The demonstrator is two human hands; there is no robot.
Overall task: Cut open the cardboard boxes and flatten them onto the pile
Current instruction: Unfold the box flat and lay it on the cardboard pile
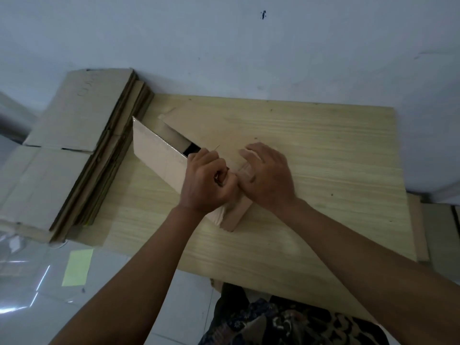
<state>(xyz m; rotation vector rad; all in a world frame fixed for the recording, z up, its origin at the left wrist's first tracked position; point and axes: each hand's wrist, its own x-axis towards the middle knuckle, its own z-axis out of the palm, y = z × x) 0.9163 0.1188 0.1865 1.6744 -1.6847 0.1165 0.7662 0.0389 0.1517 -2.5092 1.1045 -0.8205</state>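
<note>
Both hands on a long brown cardboard box [159, 155] lying on the pale wooden board [323, 150].
Left hand [207, 181] fingers curl around the box's top edge; right hand [267, 174] presses flat, fingers extended, on the flap.

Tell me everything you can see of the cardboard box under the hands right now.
The cardboard box is long, narrow, plain brown corrugated card, lying slantwise on the wooden board, its far end toward the pile of flattened cardboard. Its top is split open along the length, showing a dark inside. The left hand is curled at the opening near the box's near end; whether it holds a tool is unclear. The right hand presses flat on the top.
</note>
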